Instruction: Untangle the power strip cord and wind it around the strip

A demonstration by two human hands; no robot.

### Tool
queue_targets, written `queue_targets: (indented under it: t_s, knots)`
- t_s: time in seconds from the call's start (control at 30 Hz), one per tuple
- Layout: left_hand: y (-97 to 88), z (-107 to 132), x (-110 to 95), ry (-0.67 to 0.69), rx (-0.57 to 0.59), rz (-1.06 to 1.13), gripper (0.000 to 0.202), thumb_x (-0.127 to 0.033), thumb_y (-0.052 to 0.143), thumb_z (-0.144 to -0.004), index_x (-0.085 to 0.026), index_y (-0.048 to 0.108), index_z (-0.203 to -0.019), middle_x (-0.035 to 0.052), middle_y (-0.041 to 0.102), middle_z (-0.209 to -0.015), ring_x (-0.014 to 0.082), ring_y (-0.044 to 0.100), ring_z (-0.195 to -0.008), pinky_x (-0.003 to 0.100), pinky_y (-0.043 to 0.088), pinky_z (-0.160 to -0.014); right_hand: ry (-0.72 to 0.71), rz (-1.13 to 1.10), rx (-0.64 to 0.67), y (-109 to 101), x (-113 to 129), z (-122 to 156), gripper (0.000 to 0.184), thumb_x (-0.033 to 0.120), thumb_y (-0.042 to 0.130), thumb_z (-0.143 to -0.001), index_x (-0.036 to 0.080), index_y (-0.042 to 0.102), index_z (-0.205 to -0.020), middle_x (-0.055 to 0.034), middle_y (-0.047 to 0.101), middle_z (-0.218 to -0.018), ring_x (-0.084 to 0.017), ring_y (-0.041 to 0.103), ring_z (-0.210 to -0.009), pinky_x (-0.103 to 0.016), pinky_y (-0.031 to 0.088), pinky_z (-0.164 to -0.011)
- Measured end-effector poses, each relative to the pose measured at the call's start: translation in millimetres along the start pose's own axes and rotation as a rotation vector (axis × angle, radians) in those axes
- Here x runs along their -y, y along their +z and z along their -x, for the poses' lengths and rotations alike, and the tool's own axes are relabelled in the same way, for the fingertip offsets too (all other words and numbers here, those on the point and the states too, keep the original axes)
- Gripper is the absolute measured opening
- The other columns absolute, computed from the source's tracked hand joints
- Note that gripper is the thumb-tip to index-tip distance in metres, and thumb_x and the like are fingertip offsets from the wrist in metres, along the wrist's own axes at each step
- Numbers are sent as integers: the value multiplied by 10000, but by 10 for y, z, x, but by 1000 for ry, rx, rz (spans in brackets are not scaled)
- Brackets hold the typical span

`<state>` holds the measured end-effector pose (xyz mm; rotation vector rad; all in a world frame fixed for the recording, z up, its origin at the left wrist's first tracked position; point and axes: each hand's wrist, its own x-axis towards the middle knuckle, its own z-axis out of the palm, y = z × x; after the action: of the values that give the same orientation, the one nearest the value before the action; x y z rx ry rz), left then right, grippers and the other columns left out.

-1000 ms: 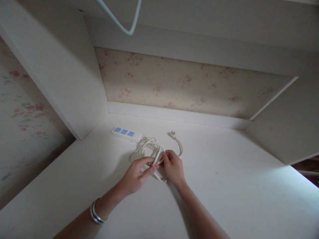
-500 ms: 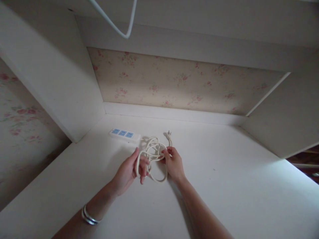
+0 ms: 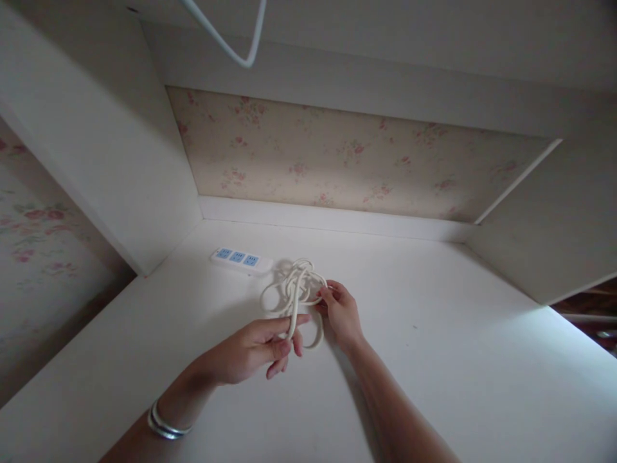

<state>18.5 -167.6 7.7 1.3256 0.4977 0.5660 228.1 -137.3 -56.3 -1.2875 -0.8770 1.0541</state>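
A white power strip (image 3: 241,259) with three blue socket panels lies on the white desktop, left of centre. From its right end comes a cream power cord (image 3: 301,283), bunched in tangled loops between my hands. My left hand (image 3: 263,347) has its fingers around one loop at the near side of the bundle. With thumb and fingers, my right hand (image 3: 340,310) pinches the cord at the right side of the bundle. The cord's plug does not show and seems hidden behind the loops or my right hand.
The white desktop (image 3: 434,373) runs under both hands, with a low back ledge (image 3: 337,218) and floral wallpaper (image 3: 357,154) behind. Side panels stand left (image 3: 96,141) and right (image 3: 544,218). Overhead, a white cable loop (image 3: 248,61) hangs below the shelf.
My left hand has turned and moved a little right and nearer, drawing a loop across the bundle. The plug, visible before beyond my right hand, is out of sight. My right hand barely moved.
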Motion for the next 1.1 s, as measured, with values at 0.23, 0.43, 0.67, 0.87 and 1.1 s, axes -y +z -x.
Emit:
queue_targets:
  t_s: [0.23, 0.43, 0.67, 0.87, 1.1]
  knots:
    - [11, 23, -117, -43, 316, -350, 284, -370, 545, -890, -254, 718, -1082, 97, 701, -987, 194, 656, -796, 312, 512, -751, 81, -93, -9, -7, 17, -16, 505, 476, 666, -759, 185, 566, -1160, -78, 689, -942, -195, 650, -795, -306, 537, -681]
    - [-20, -8, -69, -38, 495, -231, 272, -313, 533, -904, -162, 743, -989, 145, 692, -1090, 258, 629, -1057, 357, 468, -945, -53, -64, 75, 18, 20, 6, 369, 522, 590, -830, 198, 610, -1005, -58, 681, -975, -169, 632, -798, -282, 531, -697]
    - [-61, -154, 107, -270, -152, 468, 376, -503, 458, -909, -227, 591, -1128, 39, 675, -926, 125, 659, -590, 317, 554, -662, -239, 97, 209, 45, 107, 100, 296, 465, 468, -920, 224, 605, -1024, -19, 644, -910, -166, 608, -821, -277, 517, -742]
    - [-81, -236, 97, -313, -225, 508, 646, -700, 362, -846, -145, 587, -1087, 57, 679, -791, 134, 625, -452, 300, 543, -531, -339, 366, 271, 78, 174, 198, 276, 401, 413, -955, 229, 618, -1022, 6, 641, -829, -140, 587, -726, -236, 461, -692]
    - [-94, -269, 183, -303, -394, 505, 264, -368, 575, -857, -124, 629, -944, -27, 586, -635, 70, 518, -384, 225, 485, -438, -355, 483, 259, 104, 149, 218, 273, 373, 421, -949, 250, 649, -1034, 11, 660, -803, -140, 586, -710, -240, 429, -694]
